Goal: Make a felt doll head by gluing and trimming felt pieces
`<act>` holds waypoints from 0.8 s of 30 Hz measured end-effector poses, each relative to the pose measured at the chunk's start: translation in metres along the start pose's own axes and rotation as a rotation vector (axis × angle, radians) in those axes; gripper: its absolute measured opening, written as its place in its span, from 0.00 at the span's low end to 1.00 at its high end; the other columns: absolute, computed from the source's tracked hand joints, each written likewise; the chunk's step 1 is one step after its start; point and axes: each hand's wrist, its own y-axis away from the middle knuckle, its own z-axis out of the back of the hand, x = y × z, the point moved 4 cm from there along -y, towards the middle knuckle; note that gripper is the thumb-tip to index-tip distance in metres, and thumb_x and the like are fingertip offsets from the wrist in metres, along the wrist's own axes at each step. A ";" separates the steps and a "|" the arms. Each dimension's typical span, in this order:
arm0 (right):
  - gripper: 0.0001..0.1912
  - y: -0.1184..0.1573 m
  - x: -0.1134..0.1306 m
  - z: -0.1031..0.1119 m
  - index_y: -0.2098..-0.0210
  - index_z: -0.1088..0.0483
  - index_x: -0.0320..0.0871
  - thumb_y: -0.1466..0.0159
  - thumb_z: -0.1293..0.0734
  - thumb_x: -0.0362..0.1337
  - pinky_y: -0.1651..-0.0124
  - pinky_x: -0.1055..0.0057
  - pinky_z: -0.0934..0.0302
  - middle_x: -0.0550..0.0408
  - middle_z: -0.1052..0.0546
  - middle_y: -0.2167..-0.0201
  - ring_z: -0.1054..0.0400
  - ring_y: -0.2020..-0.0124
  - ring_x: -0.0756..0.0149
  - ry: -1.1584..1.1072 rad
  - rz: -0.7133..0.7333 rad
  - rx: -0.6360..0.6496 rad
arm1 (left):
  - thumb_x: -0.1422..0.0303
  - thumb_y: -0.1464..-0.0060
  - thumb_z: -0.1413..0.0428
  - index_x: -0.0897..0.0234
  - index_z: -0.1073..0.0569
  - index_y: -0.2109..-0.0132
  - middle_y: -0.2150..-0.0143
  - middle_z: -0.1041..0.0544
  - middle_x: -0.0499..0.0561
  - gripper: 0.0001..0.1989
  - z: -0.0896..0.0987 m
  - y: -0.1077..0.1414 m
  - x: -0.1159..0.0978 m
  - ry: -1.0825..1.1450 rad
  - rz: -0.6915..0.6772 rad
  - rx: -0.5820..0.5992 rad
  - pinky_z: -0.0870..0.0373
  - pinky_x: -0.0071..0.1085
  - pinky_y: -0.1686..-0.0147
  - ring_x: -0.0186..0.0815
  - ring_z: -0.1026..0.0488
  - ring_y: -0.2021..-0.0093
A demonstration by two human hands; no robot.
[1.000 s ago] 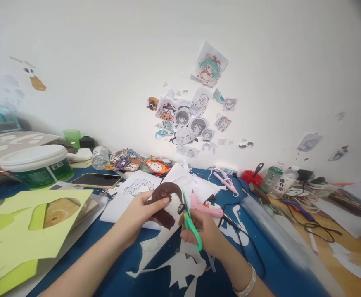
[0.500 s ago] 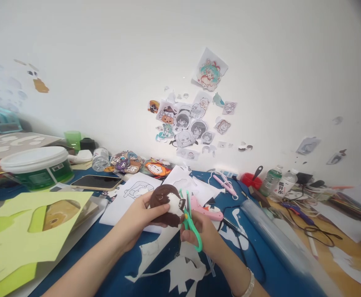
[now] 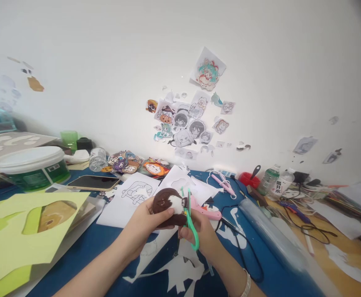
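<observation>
My left hand [image 3: 151,218] grips a round dark brown piece with a white patch [image 3: 165,200], its thumb lying over the front. Green-handled scissors [image 3: 192,226] are held in my right hand [image 3: 199,233], with the fingers round the handles. The scissor blades point up and away, apart, at the right edge of the brown piece. Below both hands, white paper scraps [image 3: 179,272] lie on the blue table surface [image 3: 106,264].
Left are a yellow-green cut sheet [image 3: 38,243], a phone [image 3: 93,182] and a white-lidded tub [image 3: 30,165]. Behind the hands lie a drawing sheet [image 3: 115,206] and a pink tool [image 3: 210,212]. A clear plastic roll [image 3: 270,235] and bottles [image 3: 282,183] are at right.
The view has shifted slightly, so the surroundings sit a little further left. The brown piece has turned slightly and moved right relative to the table, closer to the scissors.
</observation>
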 end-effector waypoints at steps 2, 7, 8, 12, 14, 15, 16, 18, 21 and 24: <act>0.28 0.001 0.000 0.000 0.63 0.31 0.41 0.51 0.32 0.58 0.69 0.69 0.39 0.57 0.30 0.78 0.35 0.74 0.66 -0.008 -0.004 -0.018 | 0.61 0.61 0.36 0.62 0.28 0.59 0.65 0.20 0.50 0.21 -0.001 -0.001 0.000 0.014 0.014 0.014 0.26 0.35 0.63 0.42 0.23 0.62; 0.26 0.002 0.004 0.002 0.61 0.31 0.41 0.49 0.31 0.55 0.62 0.65 0.37 0.52 0.26 0.69 0.32 0.66 0.59 0.066 0.022 -0.031 | 0.63 0.60 0.36 0.63 0.29 0.58 0.64 0.20 0.51 0.20 -0.001 -0.001 0.000 0.008 0.039 0.018 0.26 0.33 0.64 0.41 0.23 0.62; 0.25 0.002 0.005 0.002 0.61 0.31 0.41 0.49 0.31 0.54 0.60 0.64 0.37 0.51 0.26 0.67 0.31 0.64 0.58 0.082 0.028 -0.031 | 0.64 0.59 0.36 0.62 0.29 0.57 0.63 0.20 0.51 0.20 -0.002 -0.001 -0.001 0.012 0.037 0.018 0.26 0.33 0.63 0.41 0.24 0.62; 0.25 0.003 0.009 0.003 0.60 0.30 0.42 0.48 0.32 0.54 0.59 0.63 0.36 0.51 0.25 0.66 0.31 0.62 0.56 0.101 0.033 -0.020 | 0.64 0.59 0.36 0.62 0.29 0.56 0.63 0.20 0.50 0.21 -0.003 0.000 0.000 0.028 0.056 0.031 0.26 0.34 0.62 0.40 0.24 0.61; 0.25 0.003 0.009 0.004 0.60 0.30 0.41 0.48 0.32 0.54 0.59 0.63 0.37 0.51 0.25 0.66 0.31 0.62 0.56 0.111 0.031 -0.014 | 0.64 0.59 0.36 0.62 0.29 0.57 0.63 0.20 0.50 0.20 -0.003 0.001 0.000 0.026 0.053 0.027 0.26 0.32 0.63 0.40 0.24 0.62; 0.25 0.003 0.009 0.004 0.60 0.30 0.41 0.48 0.32 0.54 0.59 0.63 0.37 0.51 0.25 0.67 0.31 0.63 0.56 0.117 0.031 -0.012 | 0.64 0.59 0.36 0.62 0.29 0.57 0.64 0.20 0.50 0.20 -0.004 0.002 0.000 0.024 0.049 0.024 0.26 0.31 0.64 0.39 0.24 0.62; 0.25 0.003 0.010 0.004 0.60 0.29 0.41 0.48 0.32 0.54 0.59 0.63 0.37 0.51 0.25 0.68 0.31 0.63 0.56 0.122 0.033 -0.012 | 0.63 0.59 0.36 0.62 0.29 0.57 0.64 0.20 0.50 0.20 -0.004 0.002 -0.001 0.020 0.046 0.021 0.26 0.31 0.64 0.39 0.24 0.62; 0.25 0.004 0.010 0.003 0.60 0.29 0.40 0.48 0.32 0.54 0.59 0.62 0.37 0.51 0.25 0.68 0.31 0.63 0.56 0.119 0.042 -0.010 | 0.63 0.59 0.36 0.63 0.29 0.57 0.64 0.20 0.50 0.20 -0.005 0.003 -0.001 0.017 0.048 0.017 0.27 0.31 0.64 0.39 0.24 0.63; 0.27 0.004 0.010 0.002 0.59 0.29 0.40 0.48 0.32 0.55 0.59 0.63 0.37 0.50 0.25 0.66 0.31 0.62 0.56 0.082 0.046 -0.007 | 0.62 0.59 0.36 0.63 0.29 0.57 0.65 0.20 0.50 0.21 -0.006 0.003 -0.001 0.019 0.053 -0.002 0.27 0.30 0.65 0.38 0.24 0.64; 0.28 0.005 0.010 0.001 0.58 0.29 0.40 0.49 0.32 0.56 0.60 0.64 0.36 0.50 0.25 0.66 0.31 0.64 0.57 0.067 0.032 -0.014 | 0.63 0.59 0.36 0.63 0.29 0.58 0.66 0.20 0.49 0.20 -0.005 0.004 -0.001 0.034 0.049 -0.022 0.27 0.29 0.66 0.37 0.24 0.65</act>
